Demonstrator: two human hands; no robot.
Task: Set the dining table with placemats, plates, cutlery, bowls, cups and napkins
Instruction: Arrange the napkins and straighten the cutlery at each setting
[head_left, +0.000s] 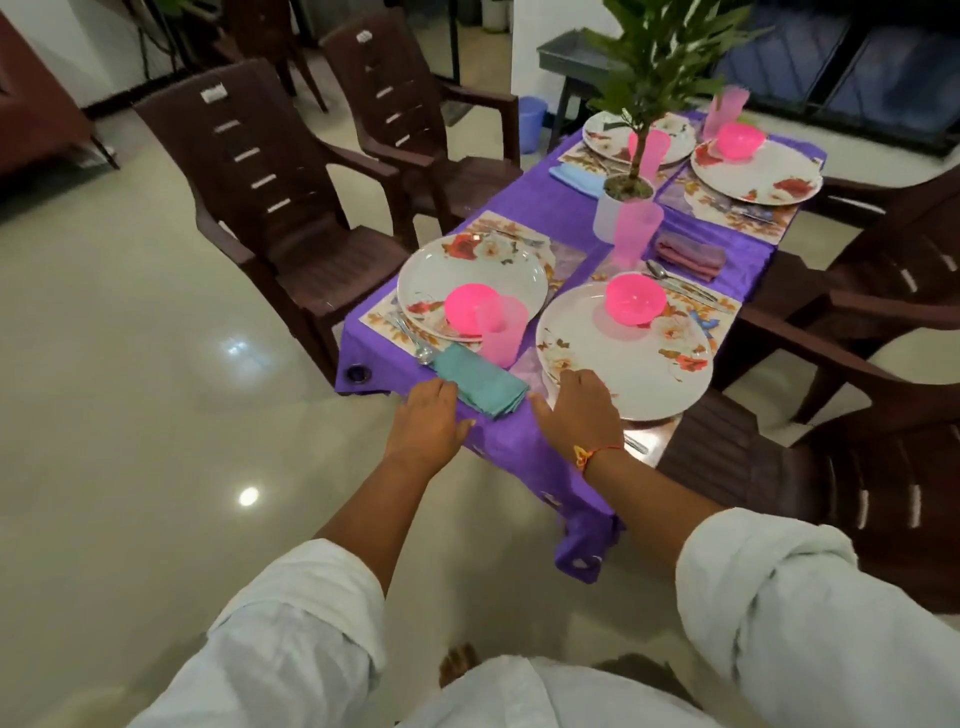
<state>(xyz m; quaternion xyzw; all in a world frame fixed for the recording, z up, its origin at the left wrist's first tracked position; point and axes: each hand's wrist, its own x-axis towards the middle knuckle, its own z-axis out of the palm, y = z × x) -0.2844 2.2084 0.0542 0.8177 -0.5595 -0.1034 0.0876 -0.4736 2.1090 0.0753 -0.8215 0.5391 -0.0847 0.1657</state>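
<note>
Nearly set, just tidying

Left hand (428, 421), fingers loose, touches the napkin (480, 384); right hand (576, 410) flat at the plate (639, 364). I'd nudge the napkin square, gently.

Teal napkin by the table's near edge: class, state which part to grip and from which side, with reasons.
Pinch the teal napkin at its near folded edge, coming from the near side of the table, between the left hand and right hand. It lies flat in folded layers, so an edge pinch probably keeps them together; the pink cup and spoon crowd its far side.
</note>
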